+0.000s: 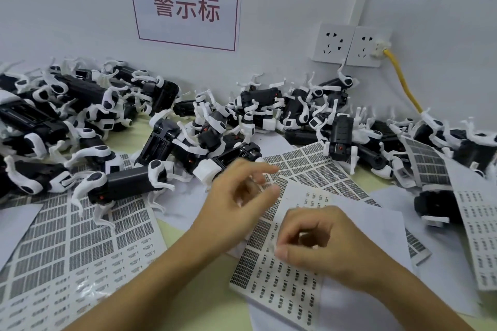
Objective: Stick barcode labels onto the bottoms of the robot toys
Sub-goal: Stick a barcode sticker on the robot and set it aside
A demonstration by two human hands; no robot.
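Many black-and-white robot dog toys lie in heaps along the wall, most of them on their backs or sides. One toy lies just beyond my left hand, which hovers over the sheets with loosely bent, blurred fingers and holds nothing. My right hand rests on a barcode label sheet in front of me. Its thumb and forefinger pinch a small white barcode label at the sheet's surface.
More label sheets are spread out at the left, in the middle and at the right, partly under toys. On the wall hang a red-framed sign and two sockets with a yellow cable.
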